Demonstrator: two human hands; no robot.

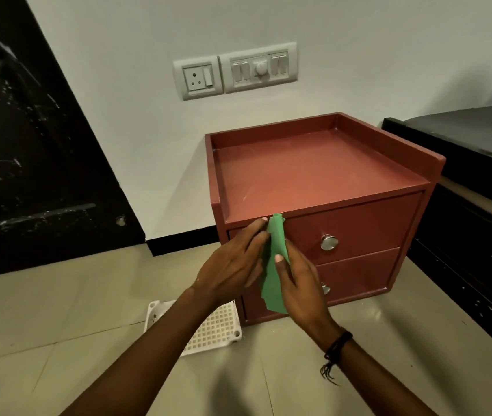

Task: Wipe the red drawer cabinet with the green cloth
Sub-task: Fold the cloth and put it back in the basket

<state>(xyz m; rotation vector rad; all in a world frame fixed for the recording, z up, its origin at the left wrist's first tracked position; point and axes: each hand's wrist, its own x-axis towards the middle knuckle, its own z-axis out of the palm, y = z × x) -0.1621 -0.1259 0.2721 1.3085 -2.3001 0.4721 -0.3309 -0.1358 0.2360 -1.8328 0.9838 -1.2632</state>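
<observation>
Green cloth [275, 265] is pinched upright between a person's two hands in front of the red drawer cabinet [313, 175], which stands on the tiled floor [58, 319] against a white wall [358, 40]. The left hand [232, 265] grips the cloth's upper edge with closed fingers; the right hand [301, 283] is closed on its lower half, thumb pressed flat on the fabric, so both hands are clamped on the cloth, which hangs in front of the cabinet's upper drawer near its left front corner. Whether the fabric touches the drawer face cannot be told.

By the look of it, the wiping has not properly begun: the hands appear to be folding or gathering the cloth, and faint pale streaks show on the cabinet's recessed top. The top, its raised rim, both drawer fronts and the sides all seem left to do.

Much stays out of sight. The hands and cloth cover the left part of both drawer fronts, and the lower knob [325, 288] is half hidden behind the right hand, while the upper knob [328, 242] shows clearly. A white perforated tray [217, 328] on the floor left of the cabinet is partly covered by the left forearm. Dark furniture to the cabinet's right is cut off by the frame edge, and a dark door stands to its left.
</observation>
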